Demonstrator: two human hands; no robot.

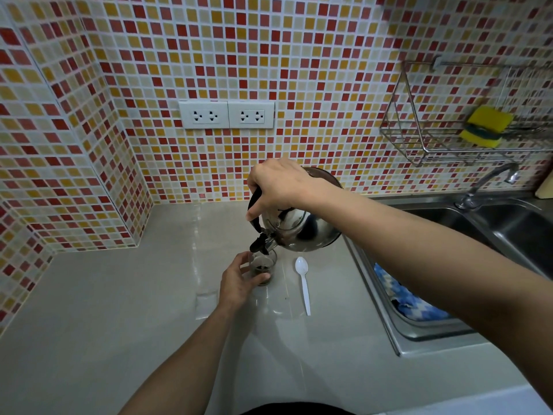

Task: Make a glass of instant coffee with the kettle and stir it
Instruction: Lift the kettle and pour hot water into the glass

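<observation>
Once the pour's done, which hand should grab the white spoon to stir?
Right, probably. The white spoon lies on the right of the glass, on that hand's side. The right hand must set the kettle down first, while the left hand steadies the glass.

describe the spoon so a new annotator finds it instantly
Start at the steel sink on the right and move left onto the grey counter. The white plastic spoon lies flat there, just right of the small glass, the only loose white item.
</observation>
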